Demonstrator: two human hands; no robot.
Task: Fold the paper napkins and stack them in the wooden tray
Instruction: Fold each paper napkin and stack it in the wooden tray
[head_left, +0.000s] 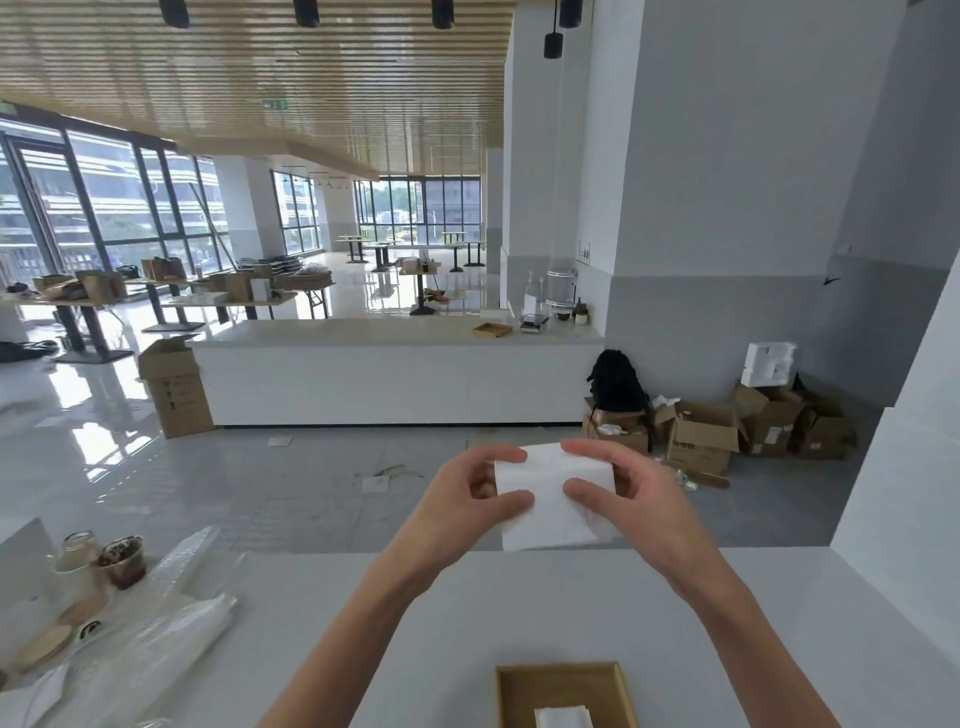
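Observation:
A white paper napkin (553, 512) is held up in the air above the far edge of the white table (457, 623). My left hand (467, 506) pinches its left edge between thumb and fingers. My right hand (623, 493) pinches its right side, thumb in front and fingers over the top. The napkin looks partly folded, with a crease across it. A wooden tray (506, 696) sits at the near edge of the table below my hands, cut off by the frame. A folded white napkin (563, 718) lies inside it.
On the table's left lie plastic-wrapped bundles (171, 639), a cup of dark food (122, 561), a glass jar (80, 545) and round lids (47, 644). Beyond the table are a white counter (395, 369), cardboard boxes (701, 436) and a white wall (904, 467) at right.

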